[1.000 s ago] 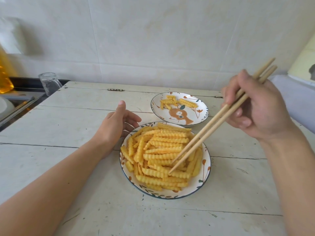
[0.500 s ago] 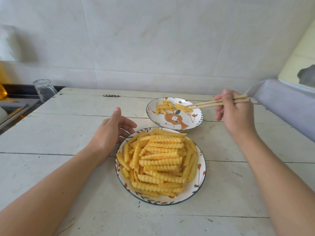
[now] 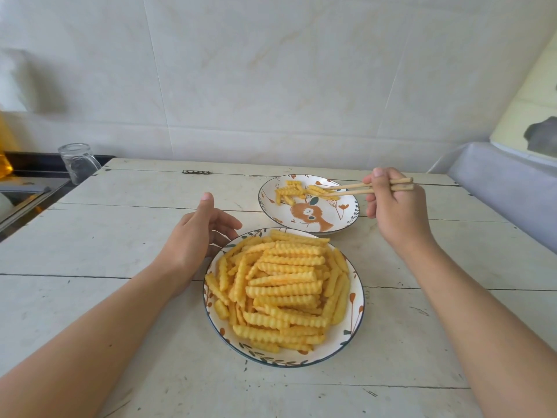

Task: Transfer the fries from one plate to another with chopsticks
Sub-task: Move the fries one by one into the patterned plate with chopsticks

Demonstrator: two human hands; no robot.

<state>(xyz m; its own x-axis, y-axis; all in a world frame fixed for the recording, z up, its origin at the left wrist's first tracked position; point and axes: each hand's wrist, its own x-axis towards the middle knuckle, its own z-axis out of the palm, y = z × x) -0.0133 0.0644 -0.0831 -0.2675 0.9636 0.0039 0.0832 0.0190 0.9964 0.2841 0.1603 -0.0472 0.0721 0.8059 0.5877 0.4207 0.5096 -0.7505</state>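
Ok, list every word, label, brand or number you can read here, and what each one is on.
None: no readable text shows anywhere.
Far plate: only a painted animal and plant sprigs, no letters.
Near plate: leaf pattern only.
Glass: unmarked.

- The right hand point(image 3: 394, 206) grips 2 chopsticks point(image 3: 355, 188), their tips reaching among the few fries point(image 3: 291, 191) on the far plate point(image 3: 346, 217).
- The left hand point(image 3: 196, 236) rests on the tabletop point(image 3: 105, 236), fingers relaxed, touching the rim of the near plate point(image 3: 357, 300) heaped with crinkle fries point(image 3: 283, 288).
- A clear glass point(image 3: 79, 162) stands far left.
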